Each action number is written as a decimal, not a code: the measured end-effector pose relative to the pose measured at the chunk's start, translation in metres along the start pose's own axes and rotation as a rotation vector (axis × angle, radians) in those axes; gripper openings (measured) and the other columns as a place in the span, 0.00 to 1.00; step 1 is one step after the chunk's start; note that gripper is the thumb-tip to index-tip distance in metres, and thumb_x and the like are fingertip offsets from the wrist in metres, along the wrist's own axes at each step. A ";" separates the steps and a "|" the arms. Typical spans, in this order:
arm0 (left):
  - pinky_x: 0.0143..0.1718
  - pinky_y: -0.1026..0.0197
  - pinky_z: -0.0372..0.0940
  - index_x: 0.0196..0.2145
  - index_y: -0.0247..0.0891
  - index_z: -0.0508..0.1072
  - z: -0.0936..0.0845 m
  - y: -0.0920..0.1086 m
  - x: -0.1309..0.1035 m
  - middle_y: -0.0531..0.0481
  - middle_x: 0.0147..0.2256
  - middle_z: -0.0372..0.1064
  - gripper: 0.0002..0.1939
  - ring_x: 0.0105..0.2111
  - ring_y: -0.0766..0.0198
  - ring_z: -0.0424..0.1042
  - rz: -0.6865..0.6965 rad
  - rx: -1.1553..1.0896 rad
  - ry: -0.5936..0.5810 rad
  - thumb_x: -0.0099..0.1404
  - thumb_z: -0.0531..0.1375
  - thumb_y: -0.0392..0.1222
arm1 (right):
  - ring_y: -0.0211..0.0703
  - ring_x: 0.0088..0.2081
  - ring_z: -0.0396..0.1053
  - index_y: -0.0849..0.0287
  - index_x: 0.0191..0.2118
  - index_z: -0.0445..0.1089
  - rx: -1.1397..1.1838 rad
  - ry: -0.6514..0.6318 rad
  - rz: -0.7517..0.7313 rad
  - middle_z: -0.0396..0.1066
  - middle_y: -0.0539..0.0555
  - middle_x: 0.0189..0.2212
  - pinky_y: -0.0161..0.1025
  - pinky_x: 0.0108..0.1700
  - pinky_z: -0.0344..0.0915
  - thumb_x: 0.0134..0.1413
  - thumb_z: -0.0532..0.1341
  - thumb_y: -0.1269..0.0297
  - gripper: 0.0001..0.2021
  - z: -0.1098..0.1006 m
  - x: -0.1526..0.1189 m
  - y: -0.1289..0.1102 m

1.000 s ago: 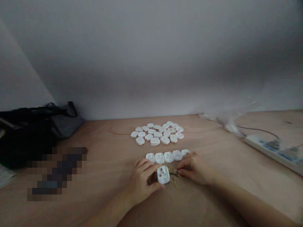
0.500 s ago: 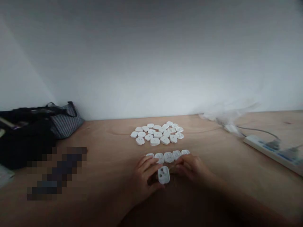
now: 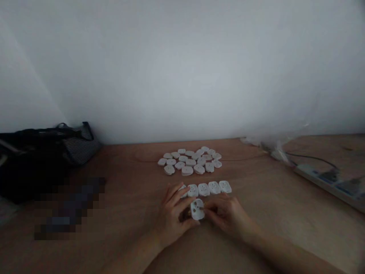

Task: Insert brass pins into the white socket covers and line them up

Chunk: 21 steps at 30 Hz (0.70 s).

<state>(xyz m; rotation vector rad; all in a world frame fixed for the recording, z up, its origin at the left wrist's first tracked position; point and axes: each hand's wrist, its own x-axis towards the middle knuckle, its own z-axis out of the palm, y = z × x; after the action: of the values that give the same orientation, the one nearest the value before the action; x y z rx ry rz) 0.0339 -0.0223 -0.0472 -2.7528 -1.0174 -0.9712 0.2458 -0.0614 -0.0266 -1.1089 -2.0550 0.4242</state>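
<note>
A white rounded-square plastic part (image 3: pixel 197 209), its holed face turned toward me, is held at its left edge between the thumb and fingers of my left hand (image 3: pixel 173 213). My right hand (image 3: pixel 226 213) is closed in a pinch, its fingertips at the part's right side. Whatever small thing they hold there is too dim to make out. Just beyond my hands lies a row of similar white parts (image 3: pixel 203 189), holed faces up; my left fingers partly cover the leftmost one.
Farther back, many more white parts (image 3: pixel 190 162) lie grouped on the wooden table (image 3: pixel 128 182). On the left are a dark bag (image 3: pixel 34 160) and a pixelated dark object (image 3: pixel 71 207). A power strip (image 3: pixel 327 182) with plugs and crumpled clear plastic (image 3: pixel 273 144) occupy the right.
My right hand has come down and left, so its fingertips meet the part's right side. The row's right end is now uncovered. My left hand keeps its hold.
</note>
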 end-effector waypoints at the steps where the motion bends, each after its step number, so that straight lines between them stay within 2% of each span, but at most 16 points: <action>1: 0.57 0.36 0.45 0.47 0.43 0.71 0.000 0.000 0.000 0.42 0.51 0.66 0.27 0.55 0.44 0.58 -0.001 0.005 -0.006 0.54 0.62 0.60 | 0.38 0.27 0.68 0.58 0.27 0.70 -0.006 0.005 -0.003 0.72 0.49 0.23 0.37 0.36 0.62 0.52 0.57 0.71 0.07 0.000 0.000 0.000; 6: 0.57 0.37 0.45 0.48 0.44 0.71 -0.003 0.001 0.000 0.42 0.51 0.66 0.27 0.55 0.44 0.58 0.001 0.029 -0.008 0.55 0.61 0.60 | 0.38 0.26 0.67 0.57 0.25 0.70 -0.007 0.034 0.021 0.72 0.49 0.22 0.38 0.36 0.62 0.51 0.57 0.70 0.07 0.002 0.001 -0.001; 14: 0.55 0.38 0.46 0.46 0.43 0.72 -0.004 0.004 0.002 0.42 0.48 0.68 0.26 0.52 0.45 0.60 0.038 0.048 -0.015 0.56 0.59 0.60 | 0.40 0.29 0.69 0.55 0.28 0.72 -0.019 0.020 -0.030 0.73 0.49 0.25 0.40 0.39 0.61 0.55 0.59 0.65 0.07 0.008 0.000 0.005; 16: 0.55 0.38 0.47 0.46 0.42 0.72 -0.005 0.005 0.002 0.42 0.47 0.68 0.26 0.52 0.45 0.60 0.044 0.045 0.001 0.56 0.59 0.60 | 0.42 0.32 0.69 0.53 0.33 0.74 -0.046 0.054 0.002 0.74 0.50 0.28 0.41 0.40 0.60 0.53 0.61 0.64 0.04 0.007 0.000 0.005; 18: 0.55 0.38 0.47 0.46 0.42 0.72 -0.006 0.007 0.002 0.42 0.47 0.67 0.26 0.51 0.45 0.60 0.048 0.037 0.014 0.56 0.60 0.60 | 0.45 0.35 0.69 0.51 0.38 0.73 -0.092 0.072 0.076 0.74 0.51 0.31 0.43 0.41 0.58 0.48 0.64 0.62 0.09 0.004 0.002 0.003; 20: 0.55 0.39 0.48 0.47 0.42 0.72 -0.007 0.009 0.002 0.43 0.47 0.67 0.25 0.51 0.45 0.59 0.056 0.023 0.021 0.56 0.60 0.58 | 0.47 0.36 0.68 0.49 0.42 0.72 -0.128 0.026 0.142 0.75 0.50 0.31 0.44 0.42 0.57 0.46 0.66 0.60 0.14 0.001 0.003 0.000; 21: 0.55 0.39 0.48 0.48 0.42 0.71 -0.008 0.010 0.002 0.43 0.47 0.67 0.25 0.51 0.46 0.59 0.063 0.017 0.021 0.56 0.61 0.57 | 0.47 0.36 0.68 0.48 0.42 0.72 -0.132 -0.013 0.161 0.75 0.49 0.29 0.45 0.42 0.57 0.47 0.65 0.60 0.13 -0.001 0.003 -0.002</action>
<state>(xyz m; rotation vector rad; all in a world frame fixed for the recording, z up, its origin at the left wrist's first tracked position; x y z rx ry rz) 0.0374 -0.0311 -0.0381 -2.7370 -0.9254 -0.9754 0.2440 -0.0598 -0.0238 -1.3600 -2.0367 0.3799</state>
